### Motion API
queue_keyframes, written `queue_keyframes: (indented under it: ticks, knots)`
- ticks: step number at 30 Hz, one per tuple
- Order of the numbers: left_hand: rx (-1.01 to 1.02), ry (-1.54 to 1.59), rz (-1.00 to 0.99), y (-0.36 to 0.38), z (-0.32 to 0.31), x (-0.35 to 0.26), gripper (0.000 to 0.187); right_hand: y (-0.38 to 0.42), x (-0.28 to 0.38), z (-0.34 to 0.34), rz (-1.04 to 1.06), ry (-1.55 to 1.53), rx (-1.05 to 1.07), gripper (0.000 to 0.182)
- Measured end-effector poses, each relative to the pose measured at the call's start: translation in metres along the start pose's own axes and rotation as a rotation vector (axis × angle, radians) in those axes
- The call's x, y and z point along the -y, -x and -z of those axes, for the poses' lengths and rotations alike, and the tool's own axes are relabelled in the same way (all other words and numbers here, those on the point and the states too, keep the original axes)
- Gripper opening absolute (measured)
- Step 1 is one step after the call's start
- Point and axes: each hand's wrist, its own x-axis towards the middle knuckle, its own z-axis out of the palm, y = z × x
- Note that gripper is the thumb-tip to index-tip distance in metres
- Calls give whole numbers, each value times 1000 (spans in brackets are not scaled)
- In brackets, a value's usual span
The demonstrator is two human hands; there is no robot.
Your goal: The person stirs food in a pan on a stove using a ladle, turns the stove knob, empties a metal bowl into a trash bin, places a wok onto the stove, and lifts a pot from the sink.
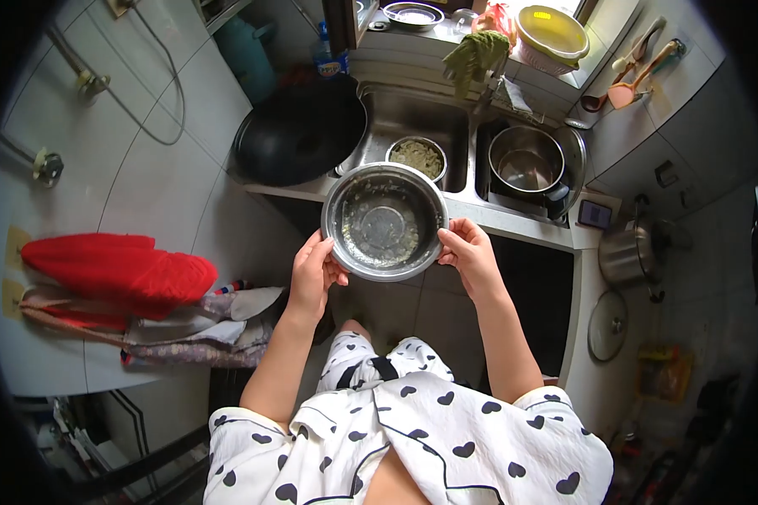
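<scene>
Between my two hands is a round metal bowl (385, 227), tipped so that its inside faces me. Pale bits of food and wet residue cling to its inner wall and bottom. My left hand (316, 273) grips the rim on the left, fingers curled under it. On the opposite side, the rim is pinched by my right hand (467, 252). Just beyond the bowl, a smaller metal bowl (416, 158) of pale chopped food stands in the left basin of the sink (448, 118). The lower edge of that smaller bowl is partly hidden.
A black wok (299, 135) rests left of the sink. In the right basin stands a metal pot (526, 160). A phone (595, 214) lies on the counter corner, with a glass lid (608, 326) nearer me. Red cloth (122, 273) hangs on the left wall.
</scene>
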Motion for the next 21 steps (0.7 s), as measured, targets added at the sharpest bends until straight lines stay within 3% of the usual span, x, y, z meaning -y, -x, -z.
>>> queue_keyframes:
  ticks: [9,21]
  knots:
    - [94,34,61,-104,-7,-25,18,-73,26,0,-2,-44,-125,12]
    - [130,1,57,-184,-23,-71,20,-137,55,-16,60,-78,-183,17]
